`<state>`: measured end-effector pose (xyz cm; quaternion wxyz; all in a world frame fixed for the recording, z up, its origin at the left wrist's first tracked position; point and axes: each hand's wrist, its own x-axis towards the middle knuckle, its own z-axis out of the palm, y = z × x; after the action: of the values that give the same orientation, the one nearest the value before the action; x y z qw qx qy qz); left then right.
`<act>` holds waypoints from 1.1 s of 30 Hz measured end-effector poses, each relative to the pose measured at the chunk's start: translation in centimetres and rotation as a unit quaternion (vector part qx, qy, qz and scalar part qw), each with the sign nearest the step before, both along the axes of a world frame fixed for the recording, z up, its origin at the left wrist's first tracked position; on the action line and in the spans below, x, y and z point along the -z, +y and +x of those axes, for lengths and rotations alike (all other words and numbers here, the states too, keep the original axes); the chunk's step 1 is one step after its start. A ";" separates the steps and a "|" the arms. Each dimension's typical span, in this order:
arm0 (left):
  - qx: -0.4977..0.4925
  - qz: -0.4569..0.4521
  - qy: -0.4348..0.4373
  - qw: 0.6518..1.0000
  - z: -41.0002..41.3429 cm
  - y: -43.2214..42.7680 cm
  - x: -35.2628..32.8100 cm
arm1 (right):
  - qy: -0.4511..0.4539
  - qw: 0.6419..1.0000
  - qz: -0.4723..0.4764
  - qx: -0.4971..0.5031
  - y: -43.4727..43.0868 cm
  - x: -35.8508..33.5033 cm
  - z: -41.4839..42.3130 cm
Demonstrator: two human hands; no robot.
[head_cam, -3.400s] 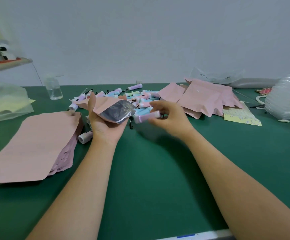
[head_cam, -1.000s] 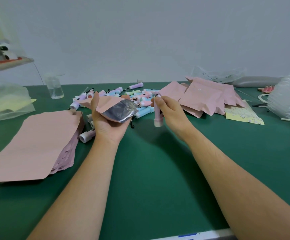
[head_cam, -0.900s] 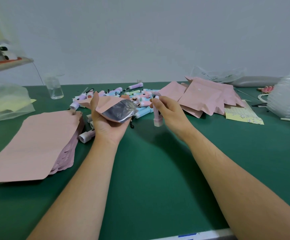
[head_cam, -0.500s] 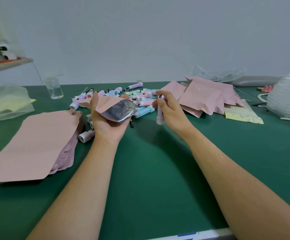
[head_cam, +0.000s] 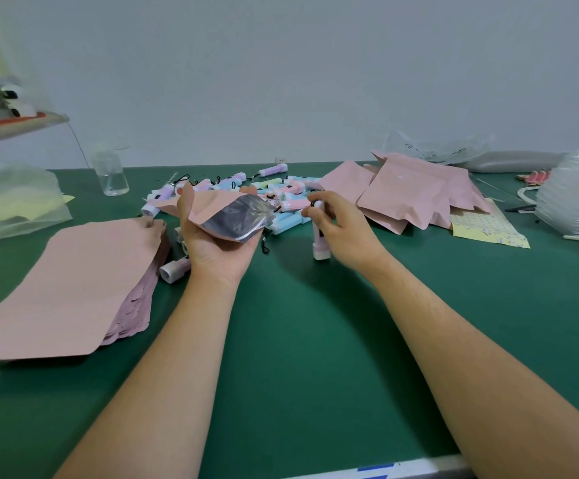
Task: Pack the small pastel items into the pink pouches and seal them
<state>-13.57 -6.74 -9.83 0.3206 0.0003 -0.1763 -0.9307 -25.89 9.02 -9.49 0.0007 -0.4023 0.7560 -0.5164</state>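
Note:
My left hand (head_cam: 217,252) holds an open pink pouch (head_cam: 219,210) palm up, its silver lining facing right. My right hand (head_cam: 341,233) grips a small pink flashlight-shaped item (head_cam: 320,245) upright, white end down, a little right of the pouch mouth. Behind both hands lies a heap of pastel items (head_cam: 281,193) in blue, pink, purple and green. A stack of flat empty pink pouches (head_cam: 70,285) lies at left. A pile of filled pink pouches (head_cam: 409,195) lies at right.
A clear plastic cup (head_cam: 111,172) stands at back left beside a clear bag (head_cam: 8,202). Loose white-capped items (head_cam: 174,269) lie by the stack. A yellow patterned sheet (head_cam: 488,229) and stacked clear trays (head_cam: 578,195) sit at right. The green table (head_cam: 315,340) ends near me.
My right hand turned the pink item from lying sideways to upright and lowered it a little. My left hand kept the open pouch still.

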 end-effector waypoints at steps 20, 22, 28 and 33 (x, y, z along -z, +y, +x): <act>-0.018 0.001 0.001 1.000 -0.1 0.0 0.1 | -0.100 0.958 -0.266 -0.043 0.5 -2.2 1.5; -0.016 0.002 0.007 1.000 -0.2 -0.1 0.1 | -0.192 0.920 -0.317 -0.131 0.6 -2.9 2.1; -0.005 -0.014 0.011 1.000 -0.4 0.3 0.2 | -0.173 0.926 -0.287 -0.171 -0.2 -3.2 3.7; 0.005 -0.020 0.009 1.000 -0.8 1.4 -0.1 | -0.003 0.969 -0.226 -0.094 -1.0 -2.3 5.0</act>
<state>-14.33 -5.36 -9.72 0.3173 -0.0152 -0.1921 -0.9285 -20.87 8.06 -7.16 -0.0394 -0.4600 0.5779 -0.6729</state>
